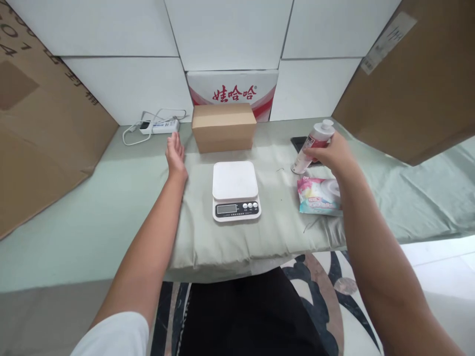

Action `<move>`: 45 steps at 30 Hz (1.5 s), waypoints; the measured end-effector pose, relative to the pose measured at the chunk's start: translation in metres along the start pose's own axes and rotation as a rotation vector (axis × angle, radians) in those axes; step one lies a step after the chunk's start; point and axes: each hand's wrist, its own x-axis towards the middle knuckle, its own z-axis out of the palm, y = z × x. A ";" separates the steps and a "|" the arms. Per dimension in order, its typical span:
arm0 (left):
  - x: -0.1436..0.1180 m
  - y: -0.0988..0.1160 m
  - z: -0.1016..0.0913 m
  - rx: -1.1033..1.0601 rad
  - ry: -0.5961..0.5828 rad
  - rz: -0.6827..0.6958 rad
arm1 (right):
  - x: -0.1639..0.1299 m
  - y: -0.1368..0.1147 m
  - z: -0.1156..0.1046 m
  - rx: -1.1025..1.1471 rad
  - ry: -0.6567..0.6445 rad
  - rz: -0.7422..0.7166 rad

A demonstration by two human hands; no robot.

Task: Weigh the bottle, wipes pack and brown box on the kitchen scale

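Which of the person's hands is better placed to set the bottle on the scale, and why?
Probably the right hand: it already grips the bottle just right of the scale. The left hand lies open and flat on the cloth by the cardboard box.

We count two hands: a left hand (175, 157) and a right hand (335, 154). On the cloth-covered desk (111, 207) we count one digital scale (236, 190), bearing one display and three round buttons. We count one small brown box (223, 127) and, behind it, one white carton with red characters (233, 88). We count one white bottle with a red label (310, 144), one dark flat phone-like item (299, 144), one pastel packet (319, 196) and one white power strip (159, 127). We count two large brown cardboard sheets, one at left (40, 123), one at right (408, 79).
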 end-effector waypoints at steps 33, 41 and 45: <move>-0.222 0.117 0.220 0.487 -1.241 0.147 | -0.124 0.121 -0.122 0.185 -0.413 0.170; -0.219 0.110 0.211 0.353 -1.205 0.150 | -0.133 0.114 -0.106 0.346 -0.269 0.122; -0.205 0.132 0.172 0.291 -1.163 0.182 | -0.133 0.080 -0.086 0.404 -0.193 -0.010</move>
